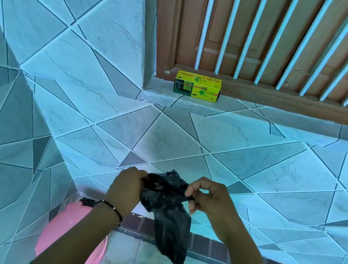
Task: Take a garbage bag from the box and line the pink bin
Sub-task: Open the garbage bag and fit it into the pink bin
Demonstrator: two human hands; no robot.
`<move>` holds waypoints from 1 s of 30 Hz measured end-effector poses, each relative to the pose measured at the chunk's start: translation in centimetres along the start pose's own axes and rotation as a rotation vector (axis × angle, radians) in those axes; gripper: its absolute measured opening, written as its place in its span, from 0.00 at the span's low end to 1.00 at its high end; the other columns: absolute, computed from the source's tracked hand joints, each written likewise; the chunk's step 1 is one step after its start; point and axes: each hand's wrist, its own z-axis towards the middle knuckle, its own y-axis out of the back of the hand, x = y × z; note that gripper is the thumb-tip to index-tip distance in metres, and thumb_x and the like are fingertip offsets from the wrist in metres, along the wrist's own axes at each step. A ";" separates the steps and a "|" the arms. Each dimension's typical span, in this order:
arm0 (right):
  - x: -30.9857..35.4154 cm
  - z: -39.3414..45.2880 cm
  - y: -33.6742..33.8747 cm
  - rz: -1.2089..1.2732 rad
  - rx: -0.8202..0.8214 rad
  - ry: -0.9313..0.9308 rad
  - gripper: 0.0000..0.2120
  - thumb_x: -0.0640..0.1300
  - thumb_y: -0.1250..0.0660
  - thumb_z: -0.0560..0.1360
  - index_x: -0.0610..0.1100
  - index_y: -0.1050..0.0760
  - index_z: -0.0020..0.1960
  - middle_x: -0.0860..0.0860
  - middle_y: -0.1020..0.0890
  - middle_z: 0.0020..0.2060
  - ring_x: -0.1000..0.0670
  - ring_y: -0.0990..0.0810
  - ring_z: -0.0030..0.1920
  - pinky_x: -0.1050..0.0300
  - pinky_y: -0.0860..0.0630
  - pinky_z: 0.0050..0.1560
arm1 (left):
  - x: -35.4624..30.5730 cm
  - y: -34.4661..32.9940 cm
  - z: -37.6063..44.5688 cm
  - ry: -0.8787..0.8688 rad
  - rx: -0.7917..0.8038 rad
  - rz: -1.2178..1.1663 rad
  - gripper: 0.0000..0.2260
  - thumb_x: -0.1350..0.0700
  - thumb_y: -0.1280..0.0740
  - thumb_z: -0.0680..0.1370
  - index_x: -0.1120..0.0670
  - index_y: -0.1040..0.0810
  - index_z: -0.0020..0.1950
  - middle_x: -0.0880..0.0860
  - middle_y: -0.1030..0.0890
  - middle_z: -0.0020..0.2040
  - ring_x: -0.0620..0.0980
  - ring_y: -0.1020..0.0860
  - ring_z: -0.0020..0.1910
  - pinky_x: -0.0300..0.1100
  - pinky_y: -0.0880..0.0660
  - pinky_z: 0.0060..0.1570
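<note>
Pinching the black garbage bag [168, 210] between them, both hands' fingers [190, 191] grip it.

Both forearms extend forward, hands close together at chest level; left hand [126, 187] fisted, knuckles up; right hand [207, 199] pinching with thumb and forefinger.

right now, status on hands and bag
Left hand and right hand both gripping the bag, still bunched. Pink bin unlined, below left arm. Box by the door. Nothing blocking.
</note>
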 end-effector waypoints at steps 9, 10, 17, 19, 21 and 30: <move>1.8 -1.7 -1.6 -0.261 0.388 -0.152 0.15 0.34 0.44 0.78 0.45 0.19 0.48 0.45 0.23 0.24 0.50 0.25 0.24 0.61 0.25 0.33 | -1.8 1.7 2.1 0.209 0.145 -0.170 0.27 0.36 0.41 0.74 0.60 0.28 0.57 0.59 0.21 0.55 0.59 0.23 0.55 0.48 0.25 0.53; 1.9 -1.6 -1.8 -0.266 0.375 -0.153 0.16 0.33 0.44 0.77 0.45 0.19 0.47 0.44 0.23 0.24 0.50 0.26 0.23 0.61 0.26 0.32 | -2.1 1.5 2.4 0.219 0.176 -0.203 0.32 0.35 0.40 0.73 0.61 0.34 0.63 0.60 0.24 0.60 0.59 0.24 0.58 0.51 0.25 0.56; 2.5 -0.8 1.2 -0.201 0.093 -0.066 0.21 0.29 0.48 0.73 0.43 0.18 0.40 0.33 0.18 0.37 0.51 0.29 0.20 0.58 0.29 0.28 | -0.8 0.7 0.9 0.132 0.112 0.115 0.42 0.46 0.32 0.72 0.54 0.57 0.75 0.60 0.37 0.71 0.63 0.27 0.63 0.56 0.25 0.56; 2.7 -0.9 1.3 -0.242 0.088 -0.039 0.20 0.30 0.47 0.74 0.43 0.18 0.41 0.41 0.17 0.32 0.51 0.29 0.20 0.59 0.29 0.30 | -1.0 0.4 0.5 0.132 0.099 0.193 0.41 0.52 0.32 0.72 0.54 0.57 0.75 0.61 0.34 0.69 0.63 0.25 0.60 0.55 0.23 0.51; 2.6 -0.8 1.8 -0.365 0.013 -0.007 0.19 0.31 0.46 0.74 0.45 0.18 0.41 0.51 0.22 0.20 0.54 0.29 0.19 0.63 0.29 0.28 | -1.1 0.4 0.3 0.090 0.065 0.213 0.38 0.57 0.34 0.73 0.54 0.55 0.75 0.60 0.29 0.63 0.62 0.23 0.55 0.54 0.23 0.48; 1.4 1.0 2.8 -0.558 -0.567 0.162 0.14 0.44 0.35 0.74 0.43 0.23 0.58 0.45 0.20 0.51 0.44 0.21 0.49 0.54 0.27 0.53 | -4.7 1.0 -3.2 -0.127 -0.072 -0.314 0.32 0.64 0.42 0.68 0.51 0.37 0.72 0.55 0.20 0.56 0.54 0.22 0.47 0.41 0.23 0.51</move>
